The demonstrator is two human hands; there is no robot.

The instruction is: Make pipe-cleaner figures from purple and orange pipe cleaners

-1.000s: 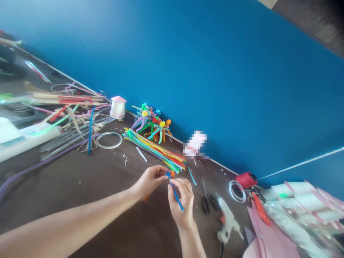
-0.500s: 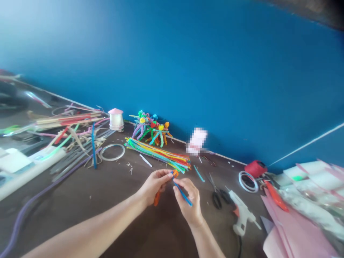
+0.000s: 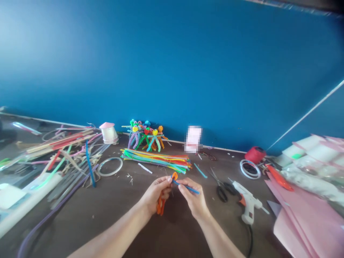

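Observation:
My left hand [image 3: 158,191] pinches an orange pipe-cleaner figure [image 3: 160,206]; its rounded top pokes up above the fingertips and its legs hang below the palm. Between the thumb and fingers of my right hand [image 3: 194,197] is a blue pipe cleaner [image 3: 192,190]. One end of it meets the orange figure just under the top, while the other sticks out to the right. Whether it is wound around there I cannot tell. Just beyond the hands lies a bundle of coloured pipe cleaners [image 3: 156,160]. Several finished-looking pipe-cleaner figures [image 3: 146,135] stand behind the bundle against the wall.
Scissors [image 3: 221,190] and a white glue gun [image 3: 248,200] with a black cord lie to the right, near pink sheets [image 3: 292,211] and a red spool [image 3: 254,155]. On the left are a ring of wire [image 3: 110,167], a small white pot [image 3: 109,133] and heaped sticks [image 3: 70,143].
The camera view has tilted and shifted. My right hand has turned the blue pipe cleaner from a steep slant to nearly level. More of the orange legs shows under my left hand.

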